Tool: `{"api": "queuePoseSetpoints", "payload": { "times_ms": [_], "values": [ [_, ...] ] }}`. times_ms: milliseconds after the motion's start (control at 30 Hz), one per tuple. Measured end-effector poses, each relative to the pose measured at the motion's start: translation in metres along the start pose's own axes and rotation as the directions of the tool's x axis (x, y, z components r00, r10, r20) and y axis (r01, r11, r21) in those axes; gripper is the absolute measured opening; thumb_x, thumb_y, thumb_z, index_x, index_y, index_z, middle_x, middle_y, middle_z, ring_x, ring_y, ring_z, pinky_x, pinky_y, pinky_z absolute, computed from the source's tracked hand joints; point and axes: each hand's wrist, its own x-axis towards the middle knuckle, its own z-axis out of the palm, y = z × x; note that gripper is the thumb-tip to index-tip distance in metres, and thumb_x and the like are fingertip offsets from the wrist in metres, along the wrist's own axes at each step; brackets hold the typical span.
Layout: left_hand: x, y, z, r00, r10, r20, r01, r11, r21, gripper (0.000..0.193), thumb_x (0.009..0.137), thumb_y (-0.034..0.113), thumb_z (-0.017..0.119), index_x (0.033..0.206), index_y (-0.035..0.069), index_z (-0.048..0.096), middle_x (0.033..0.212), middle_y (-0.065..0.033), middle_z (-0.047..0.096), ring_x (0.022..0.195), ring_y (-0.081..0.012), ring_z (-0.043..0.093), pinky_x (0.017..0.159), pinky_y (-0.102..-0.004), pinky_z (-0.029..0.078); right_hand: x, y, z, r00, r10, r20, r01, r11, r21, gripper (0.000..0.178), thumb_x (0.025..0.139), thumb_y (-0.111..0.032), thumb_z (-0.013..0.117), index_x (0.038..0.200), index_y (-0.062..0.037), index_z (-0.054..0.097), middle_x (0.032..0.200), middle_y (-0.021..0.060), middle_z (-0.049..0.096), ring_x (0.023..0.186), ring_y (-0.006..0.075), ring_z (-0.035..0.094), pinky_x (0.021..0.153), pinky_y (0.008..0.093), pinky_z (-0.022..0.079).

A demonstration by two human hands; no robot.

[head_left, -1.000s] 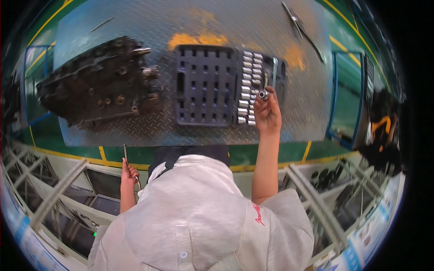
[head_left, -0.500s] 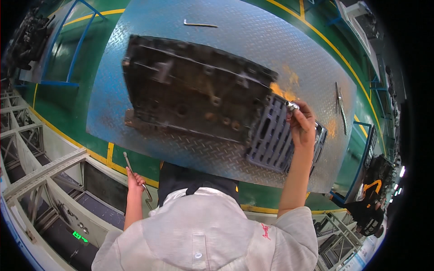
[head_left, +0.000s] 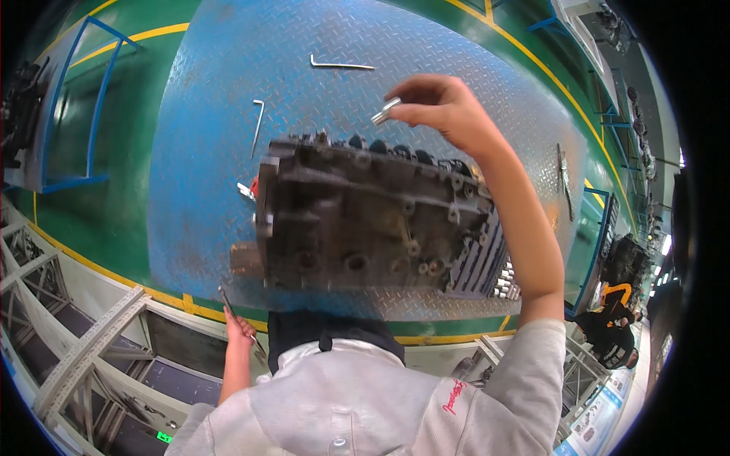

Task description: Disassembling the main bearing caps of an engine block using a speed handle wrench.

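The right hand (head_left: 439,109) is pinching a short silver socket (head_left: 385,112) between thumb and fingers, holding it above the far part of the desk (head_left: 205,144), beyond the engine block (head_left: 365,220). The left hand (head_left: 241,330) is wrapping its fingers around a slim metal bar (head_left: 227,301) just off the desk's near edge, so the two hands are working well apart. The dark engine block is lying across the middle of the desk, its outline blurring slightly, while the right forearm is passing over its right end. A ribbed socket case (head_left: 480,257) is showing partly from behind that end, with bright sockets (head_left: 506,283) sitting in rows at its right. Two L-shaped keys are resting on the blue patterned metal: one (head_left: 342,66) is lying near the far edge, the other (head_left: 258,128) is lying left of it. A long thin tool (head_left: 563,178) is lying near the right edge.
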Motion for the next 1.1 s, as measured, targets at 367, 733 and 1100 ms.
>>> {"api": "queuePoseSetpoints", "payload": {
  "times_ms": [367,733,1100],
  "values": [
    [-0.015,0.006,0.033,0.998,-0.047,0.047,0.044,0.997,0.058,0.052,0.103,0.051,0.045,0.062,0.023,0.030,0.053,0.0077,0.016,0.042,-0.0091,0.014,0.039,-0.0251,0.011,0.131,0.086,0.034,0.880,0.087,0.467,-0.052,0.995,-0.087,0.039,0.085,-0.030,0.083,0.113,-0.0035,0.076,0.100,0.0099,0.076,0.094,0.0191,0.071,0.088,0.0341,0.055],
    [0.000,0.000,0.033,0.996,-0.093,0.003,0.093,0.996,0.009,0.054,0.102,0.058,0.042,0.063,0.023,0.031,0.052,0.0070,0.019,0.041,-0.0100,0.016,0.039,-0.0266,0.012,0.143,0.088,0.045,0.800,0.130,0.585,-0.144,0.989,-0.023,0.040,0.085,-0.028,0.083,0.111,0.0007,0.075,0.098,0.0105,0.076,0.088,0.0173,0.071,0.085,0.0319,0.056],
    [0.018,-0.012,0.027,0.997,-0.080,0.017,0.079,0.997,0.011,0.057,0.101,0.065,0.039,0.063,0.023,0.032,0.051,0.0062,0.021,0.040,-0.0109,0.018,0.038,-0.0281,0.013,0.150,0.068,0.054,0.784,0.146,0.604,0.152,0.898,-0.414,0.049,0.097,-0.047,0.066,0.100,0.0020,0.072,0.084,0.0170,0.070,0.078,0.0262,0.068,0.073,0.0408,0.051]
  ]
}}
